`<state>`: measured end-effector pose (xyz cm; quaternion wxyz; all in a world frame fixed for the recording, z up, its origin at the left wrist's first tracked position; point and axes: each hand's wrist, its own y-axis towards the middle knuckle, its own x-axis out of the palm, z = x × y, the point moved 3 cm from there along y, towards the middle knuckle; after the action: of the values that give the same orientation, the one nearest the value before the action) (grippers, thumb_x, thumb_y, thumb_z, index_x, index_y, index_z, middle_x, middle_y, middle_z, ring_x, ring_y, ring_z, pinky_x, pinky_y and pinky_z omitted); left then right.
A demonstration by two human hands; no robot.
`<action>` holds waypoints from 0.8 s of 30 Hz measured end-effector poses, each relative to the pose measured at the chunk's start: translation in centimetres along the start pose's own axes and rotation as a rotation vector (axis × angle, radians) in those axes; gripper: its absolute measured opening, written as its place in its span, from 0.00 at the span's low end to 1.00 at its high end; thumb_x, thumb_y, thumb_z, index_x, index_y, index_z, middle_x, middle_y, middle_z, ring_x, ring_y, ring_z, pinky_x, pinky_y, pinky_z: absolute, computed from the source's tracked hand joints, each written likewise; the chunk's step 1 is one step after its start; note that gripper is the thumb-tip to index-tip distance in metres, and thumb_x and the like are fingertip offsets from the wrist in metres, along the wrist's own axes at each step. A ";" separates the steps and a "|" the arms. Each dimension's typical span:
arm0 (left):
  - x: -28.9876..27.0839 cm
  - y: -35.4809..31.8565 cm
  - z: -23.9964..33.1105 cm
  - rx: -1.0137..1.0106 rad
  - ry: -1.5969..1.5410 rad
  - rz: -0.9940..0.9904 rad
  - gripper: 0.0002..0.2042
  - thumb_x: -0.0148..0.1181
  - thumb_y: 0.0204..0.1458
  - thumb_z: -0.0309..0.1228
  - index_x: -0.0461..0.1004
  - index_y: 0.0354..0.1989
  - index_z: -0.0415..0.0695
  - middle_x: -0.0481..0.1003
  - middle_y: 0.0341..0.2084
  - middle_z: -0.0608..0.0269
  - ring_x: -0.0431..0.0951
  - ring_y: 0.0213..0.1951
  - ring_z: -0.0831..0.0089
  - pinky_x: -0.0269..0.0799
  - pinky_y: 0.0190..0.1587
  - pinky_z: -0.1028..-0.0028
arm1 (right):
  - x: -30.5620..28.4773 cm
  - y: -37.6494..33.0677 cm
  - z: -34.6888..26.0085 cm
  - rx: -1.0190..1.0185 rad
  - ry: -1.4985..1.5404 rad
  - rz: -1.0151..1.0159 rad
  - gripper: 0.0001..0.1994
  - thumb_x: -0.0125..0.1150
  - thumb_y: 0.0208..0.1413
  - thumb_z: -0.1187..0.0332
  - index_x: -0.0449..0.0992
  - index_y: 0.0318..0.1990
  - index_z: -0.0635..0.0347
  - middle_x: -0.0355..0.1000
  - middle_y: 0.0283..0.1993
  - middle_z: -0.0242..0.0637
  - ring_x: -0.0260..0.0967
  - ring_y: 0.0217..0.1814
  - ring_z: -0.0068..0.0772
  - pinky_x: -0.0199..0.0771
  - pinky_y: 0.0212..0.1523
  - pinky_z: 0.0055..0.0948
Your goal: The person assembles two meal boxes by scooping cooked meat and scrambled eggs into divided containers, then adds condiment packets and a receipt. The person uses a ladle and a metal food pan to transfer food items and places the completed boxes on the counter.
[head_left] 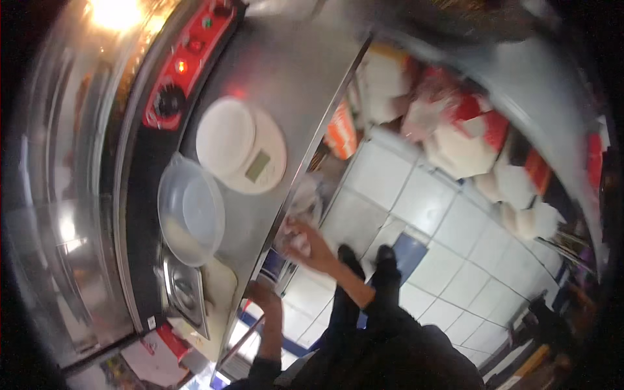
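Lying by the right hand (314, 249): whitish plastic (305, 200), contents blurred.

A white scale (265, 146) sits on the steel worktop (299, 78), with a translucent round tub (190, 211) just beside it. Near the tub lie a shiny metal pan or lid (187, 289) and a pale board (222, 289). A red control panel (185, 68) with black knobs borders the worktop. White tiles (429, 195) cover the floor; blurred white-and-red packages (461, 143) stand beyond.

One scale (244, 144). Just beside the scale, one see-through bowl (194, 207). Farther from the scale, one metal pan (184, 290), two hands (315, 251) and two shoes (386, 255).
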<state>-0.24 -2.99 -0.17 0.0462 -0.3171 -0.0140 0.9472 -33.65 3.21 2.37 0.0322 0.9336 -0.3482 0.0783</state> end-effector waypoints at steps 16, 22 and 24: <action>25.9 -15.0 53.7 1.338 -0.338 -1.125 0.59 0.79 0.24 0.41 0.40 0.63 0.37 0.56 0.58 0.40 0.59 0.60 0.46 0.44 0.62 0.43 | -32.3 -9.5 -32.5 0.051 -0.697 0.830 0.10 0.52 0.59 0.70 0.58 0.41 0.64 0.66 0.16 0.40 0.61 0.16 0.24 0.56 0.17 0.29; 37.6 -18.8 55.8 1.226 -0.378 -0.882 0.59 0.78 0.27 0.39 0.36 0.62 0.34 0.54 0.54 0.37 0.61 0.56 0.47 0.58 0.57 0.56 | -46.4 -6.1 -35.9 -0.048 -0.691 1.385 0.09 0.48 0.59 0.71 0.58 0.42 0.65 0.68 0.22 0.55 0.70 0.24 0.53 0.65 0.25 0.41; 39.8 -19.8 56.3 1.262 -0.314 -0.873 0.58 0.78 0.28 0.39 0.38 0.62 0.34 0.55 0.54 0.35 0.60 0.57 0.44 0.57 0.57 0.53 | -53.4 -4.1 -33.3 0.064 -0.704 1.373 0.09 0.47 0.59 0.72 0.58 0.43 0.66 0.70 0.24 0.57 0.72 0.28 0.53 0.67 0.27 0.42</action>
<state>-64.24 20.72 22.05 0.5835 -0.0590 0.3971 0.7060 -74.83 44.58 26.21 -0.1633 0.4786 -0.8367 -0.2105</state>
